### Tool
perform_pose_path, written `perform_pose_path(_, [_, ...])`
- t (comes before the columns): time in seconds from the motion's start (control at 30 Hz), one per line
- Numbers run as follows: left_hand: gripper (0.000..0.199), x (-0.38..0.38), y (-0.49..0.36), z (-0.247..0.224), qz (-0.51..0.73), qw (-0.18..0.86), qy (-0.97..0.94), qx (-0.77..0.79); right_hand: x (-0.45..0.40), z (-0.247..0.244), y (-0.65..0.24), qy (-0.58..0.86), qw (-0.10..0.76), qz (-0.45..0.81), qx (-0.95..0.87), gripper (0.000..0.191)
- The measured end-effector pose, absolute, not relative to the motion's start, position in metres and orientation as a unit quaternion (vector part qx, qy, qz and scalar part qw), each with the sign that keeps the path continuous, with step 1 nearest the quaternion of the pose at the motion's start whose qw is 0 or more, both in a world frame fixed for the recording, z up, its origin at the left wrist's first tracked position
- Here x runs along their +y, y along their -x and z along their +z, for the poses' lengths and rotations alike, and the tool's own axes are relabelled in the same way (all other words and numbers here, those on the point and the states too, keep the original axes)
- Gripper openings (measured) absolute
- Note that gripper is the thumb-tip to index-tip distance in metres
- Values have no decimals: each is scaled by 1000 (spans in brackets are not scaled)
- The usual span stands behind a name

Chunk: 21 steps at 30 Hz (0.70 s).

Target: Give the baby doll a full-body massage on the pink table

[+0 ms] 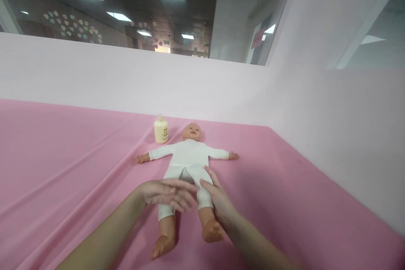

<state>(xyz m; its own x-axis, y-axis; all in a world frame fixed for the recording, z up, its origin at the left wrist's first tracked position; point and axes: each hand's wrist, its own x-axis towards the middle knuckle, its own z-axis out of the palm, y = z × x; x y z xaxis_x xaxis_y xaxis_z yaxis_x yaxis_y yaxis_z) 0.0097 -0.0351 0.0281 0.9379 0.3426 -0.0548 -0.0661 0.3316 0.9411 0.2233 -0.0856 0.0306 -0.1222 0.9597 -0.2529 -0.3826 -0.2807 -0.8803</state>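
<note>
A baby doll (pixel 191 154) with a white cloth body lies on its back, arms spread, its head toward the wall. My right hand (pixel 220 196) is wrapped round the outer side of the doll's leg on the right, thumb on top of the thigh. Over the doll's other leg hovers my left hand (pixel 169 194), fingers stretched and slightly blurred, their tips close to the held leg. Whether those tips touch it, I cannot tell. Part of the left-side leg is hidden behind my left hand. Both plastic feet point toward me.
A pale yellow bottle (pixel 161 130) stands left of the doll's head. Pink cloth (pixel 79 156), creased on the left, covers the surface. A white wall (pixel 133 80) with a window (pixel 126 8) rises behind, and another wall (pixel 341 126) borders the right side.
</note>
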Motion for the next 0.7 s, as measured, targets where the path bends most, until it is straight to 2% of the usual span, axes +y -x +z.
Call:
perform_pose_path(0.07, [52,-32,-12,32,313,727,-572,215,-83,26,-224,429,500,668,-347,75])
perform_pose_path(0.13, [39,-26,-15,28,483,574,-566,341,-81,20,-224,423,494,668,-360,69])
perform_pose_path(0.2, [32,-19,-17,18,538,420,-578,448,-79,15,-226,423,489,663,-377,62])
perform_pose_path(0.27, [33,-12,-18,5,523,342,-607,490,-78,12,-227,426,489,643,-407,59])
perform_pose_path(0.37, [42,-4,-20,-14,478,327,-646,497,-79,12,-227,438,499,616,-425,65])
perform_pose_path(0.53, [46,-1,-26,-34,375,285,-739,481,-80,9,-225,431,509,596,-448,84])
perform_pose_path(0.7, [59,1,-26,-41,270,241,-810,462,-72,1,-222,508,431,482,-569,92])
